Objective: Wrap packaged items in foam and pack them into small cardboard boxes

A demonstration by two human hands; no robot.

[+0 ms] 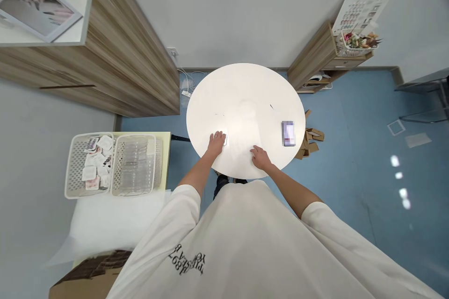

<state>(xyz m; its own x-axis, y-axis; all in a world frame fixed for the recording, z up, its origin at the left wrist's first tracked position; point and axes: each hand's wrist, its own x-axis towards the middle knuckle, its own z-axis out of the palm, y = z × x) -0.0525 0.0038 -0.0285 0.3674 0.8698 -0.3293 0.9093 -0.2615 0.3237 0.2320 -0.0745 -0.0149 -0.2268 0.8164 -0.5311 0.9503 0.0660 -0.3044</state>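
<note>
My left hand (216, 144) is on the left part of the round white table (242, 84), its fingers bent over a small white flat thing (225, 140). Only that thing's right edge shows; the hand covers the rest, so its kind cannot be made out. Near the table's front edge, my right hand (260, 157) touches the top with fingers loosely apart, and I see nothing held in it. A purple box-like item (288, 133), blurred out, lies to the right of this hand. A small dark thin piece (271, 106) lies farther back.
Left of me, a side table carries a white basket (72, 168) of small packets and another with clear plastic cases (133, 163). A wooden cabinet (140, 56) stands back left, a small shelf unit (315, 56) back right. Cardboard pieces (310, 142) lie on the floor.
</note>
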